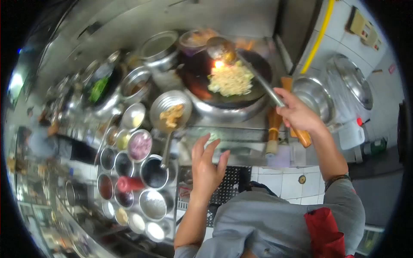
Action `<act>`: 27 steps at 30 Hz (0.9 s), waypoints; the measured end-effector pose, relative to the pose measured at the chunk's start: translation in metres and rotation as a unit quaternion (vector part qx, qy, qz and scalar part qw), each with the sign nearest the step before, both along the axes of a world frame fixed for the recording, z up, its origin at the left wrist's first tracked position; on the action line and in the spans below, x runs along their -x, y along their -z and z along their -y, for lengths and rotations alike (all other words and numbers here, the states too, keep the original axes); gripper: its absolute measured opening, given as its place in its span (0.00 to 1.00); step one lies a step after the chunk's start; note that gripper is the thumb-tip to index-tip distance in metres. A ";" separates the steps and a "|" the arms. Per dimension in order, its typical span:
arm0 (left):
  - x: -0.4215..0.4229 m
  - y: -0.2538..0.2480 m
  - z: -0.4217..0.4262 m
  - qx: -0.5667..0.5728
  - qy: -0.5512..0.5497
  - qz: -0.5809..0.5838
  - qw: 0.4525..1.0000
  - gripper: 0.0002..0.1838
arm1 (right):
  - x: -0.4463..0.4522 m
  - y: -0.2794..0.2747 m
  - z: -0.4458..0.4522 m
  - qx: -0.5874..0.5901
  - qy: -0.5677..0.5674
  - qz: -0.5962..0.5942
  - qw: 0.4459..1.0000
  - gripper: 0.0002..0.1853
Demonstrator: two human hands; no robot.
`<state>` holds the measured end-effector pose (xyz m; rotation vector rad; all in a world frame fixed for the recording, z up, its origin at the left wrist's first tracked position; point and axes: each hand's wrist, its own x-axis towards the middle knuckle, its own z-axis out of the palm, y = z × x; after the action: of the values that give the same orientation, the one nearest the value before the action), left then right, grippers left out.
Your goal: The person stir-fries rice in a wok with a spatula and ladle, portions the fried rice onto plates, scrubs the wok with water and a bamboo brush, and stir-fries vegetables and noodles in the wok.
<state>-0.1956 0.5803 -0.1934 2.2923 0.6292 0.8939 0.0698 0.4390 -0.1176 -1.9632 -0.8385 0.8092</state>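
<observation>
My right hand (297, 111) is wrapped round the handle of a long metal ladle (263, 81). The ladle's bowl is over the back of a dark wok (195, 79), beside a small bright flame. Pale noodles with bits of green (230, 81) lie in the wok. My left hand (207, 163) is raised in front of the counter edge, fingers spread, holding nothing. Just left of it, a perforated strainer (161, 103) with brown fried pieces (172, 115) in it rests near the bowls, its handle pointing down.
Several ingredient bowls, one with pink pieces (140, 145), stand at the left, with a red bottle (130, 184) among them. A steel basin (313, 99) and a clear jug (352, 134) are at the right. Another person (43, 139) is at the far left.
</observation>
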 end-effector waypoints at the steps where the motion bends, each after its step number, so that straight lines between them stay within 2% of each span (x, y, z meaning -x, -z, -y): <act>1: -0.024 0.005 -0.004 -0.050 0.005 -0.011 0.999 0.21 | -0.015 0.000 0.011 0.018 -0.019 0.074 0.997 0.31; 3: -0.062 0.003 -0.012 -0.088 0.015 -0.020 0.996 0.22 | -0.033 -0.003 0.031 0.056 -0.069 0.217 0.972 0.31; 4: -0.079 0.002 -0.017 -0.108 0.017 -0.025 0.994 0.22 | -0.039 -0.011 0.038 0.085 -0.064 0.177 0.979 0.31; 7: -0.145 0.012 -0.033 -0.146 0.039 0.001 0.988 0.18 | -0.085 0.022 0.044 0.125 -0.155 0.208 0.958 0.32; 8: -0.153 0.025 -0.034 -0.138 0.040 -0.030 0.989 0.16 | -0.091 0.030 0.039 0.156 -0.153 0.218 0.951 0.35; 10: -0.169 0.045 -0.042 -0.131 0.046 -0.086 0.987 0.13 | -0.099 0.019 0.049 0.197 -0.168 0.332 0.907 0.35; 11: -0.166 0.042 -0.039 -0.139 0.048 -0.057 0.987 0.12 | -0.108 0.010 0.047 0.214 -0.176 0.395 0.876 0.35; 12: -0.149 0.038 -0.031 -0.147 0.049 -0.031 0.987 0.11 | -0.142 0.026 0.070 0.037 -0.225 0.427 0.875 0.36; 14: -0.133 0.007 -0.016 -0.139 0.048 -0.001 0.989 0.09 | -0.167 0.010 0.084 0.086 -0.221 0.275 0.932 0.35; 16: -0.137 0.016 -0.018 -0.132 0.037 -0.013 0.990 0.08 | -0.142 -0.036 0.070 0.256 -0.136 0.080 0.954 0.35; 17: -0.147 0.019 -0.024 -0.142 0.034 -0.004 0.989 0.07 | -0.155 -0.014 0.066 0.169 -0.170 0.211 0.947 0.36; 18: -0.145 0.027 -0.027 -0.151 0.036 -0.019 0.988 0.07 | -0.172 0.035 0.058 0.079 -0.200 0.335 0.917 0.36; 19: -0.139 0.040 -0.030 -0.159 0.037 -0.036 0.986 0.08 | -0.177 0.060 0.055 -0.010 -0.226 0.450 0.864 0.37; 21: -0.121 0.067 -0.031 -0.168 0.036 -0.068 0.983 0.08 | -0.130 0.038 0.047 0.130 -0.134 0.472 0.862 0.38; 22: -0.103 0.077 -0.025 -0.165 0.044 -0.048 0.984 0.08 | -0.112 0.025 0.043 0.198 -0.087 0.480 0.850 0.38; 25: -0.065 0.038 -0.008 -0.108 0.100 -0.016 0.989 0.09 | -0.114 0.010 0.067 0.240 -0.118 0.403 0.875 0.36; 27: -0.084 0.003 -0.027 -0.150 0.068 0.001 0.986 0.08 | -0.129 0.014 0.077 0.138 -0.152 0.296 0.933 0.34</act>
<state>-0.1118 0.6073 -0.1965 2.5647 0.3505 0.9787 0.1989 0.3617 -0.1314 -2.4109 -1.4777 0.5185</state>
